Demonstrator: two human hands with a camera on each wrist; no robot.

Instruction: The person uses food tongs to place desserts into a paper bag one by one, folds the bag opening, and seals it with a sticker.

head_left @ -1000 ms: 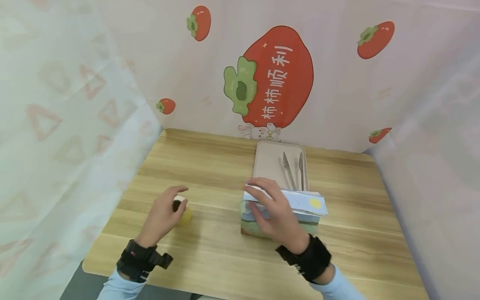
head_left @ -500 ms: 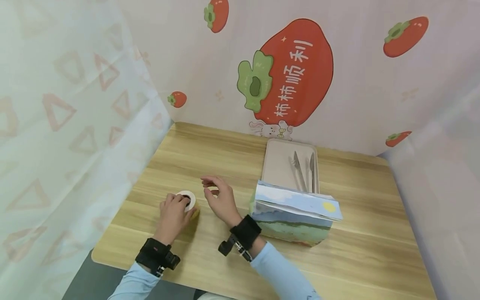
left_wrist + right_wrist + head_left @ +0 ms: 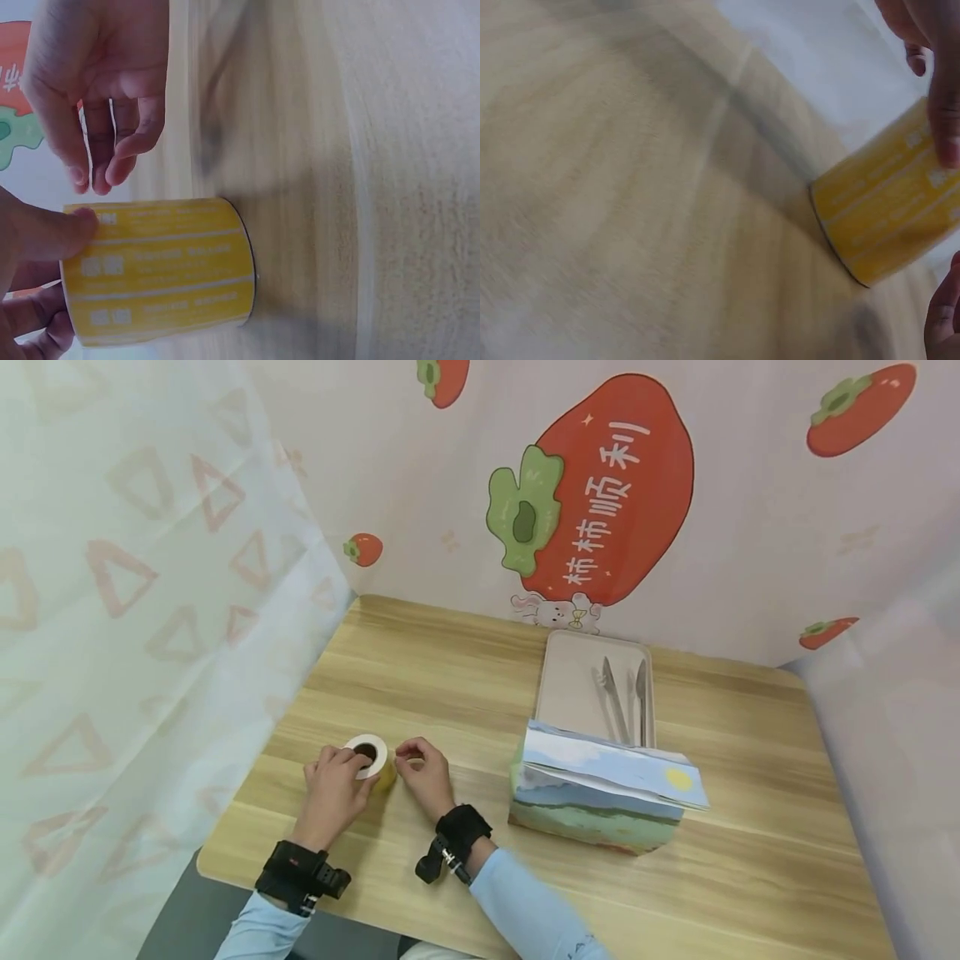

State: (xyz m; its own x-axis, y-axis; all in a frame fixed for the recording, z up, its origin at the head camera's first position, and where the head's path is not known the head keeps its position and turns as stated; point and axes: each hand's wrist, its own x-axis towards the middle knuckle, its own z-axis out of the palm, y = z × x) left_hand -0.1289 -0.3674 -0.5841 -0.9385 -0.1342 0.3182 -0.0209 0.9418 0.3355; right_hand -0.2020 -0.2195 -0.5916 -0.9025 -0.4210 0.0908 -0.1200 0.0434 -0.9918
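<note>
A roll of yellow labels (image 3: 386,776) with white print stands on end on the wooden table, its white top face and dark core opening facing up. My left hand (image 3: 330,797) grips it by the rim; in the left wrist view the thumb presses the yellow outer side (image 3: 165,274) and the other fingers are at the top end. Just right of the roll is my right hand (image 3: 427,783), its fingers loosely bent with nothing seen between them. In the left wrist view a small gap separates those fingers from the roll.
To the right stands a box (image 3: 600,814) with a landscape print, its pale blue top flap raised. Behind it a beige tray (image 3: 573,685) holds metal cutlery (image 3: 617,702), including a knife. Printed curtains (image 3: 420,568) hang at the back and sides of the table.
My right hand has left the box, moved left, and come close to the roll. My left hand has gone from hovering over the roll to gripping its rim.
</note>
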